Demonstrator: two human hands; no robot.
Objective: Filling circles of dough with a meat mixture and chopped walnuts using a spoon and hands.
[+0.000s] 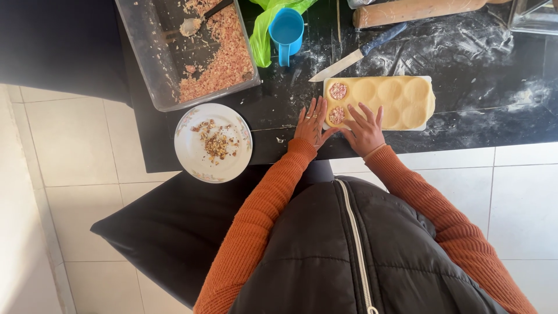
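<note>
- Dough sheet (401, 99) lies draped over a pale mould tray (429, 125) on the dark, floury desk (476, 52), straight ahead of the person.
- Two hollows at the tray's left end hold pinkish filling (337, 91); the other hollows show bare dough.
- Left hand (311, 123) rests flat with fingers spread, touching the sheet's left edge beside the nearer filled hollow. It grips nothing.
- Right hand (365, 129) also lies spread and flat on the near edge of the sheet, gripping nothing.
- Judgement: press lightly with flat fingers around the filled hollows, not on them, so the sheet seats without tearing or squeezing filling out.
- Judgement: keep the sheet from sliding off the tray; one hand should steady while the other smooths.
- Clear tub (145, 64) of the same minced filling sits to the left, a spoon (195, 24) in it.
- White plate (192, 151) with crumbly bits overhangs the desk edge; mind the elbow.
- Knife (354, 57), blue cup (286, 30) and rolling pin (412, 10) lie beyond the tray.
</note>
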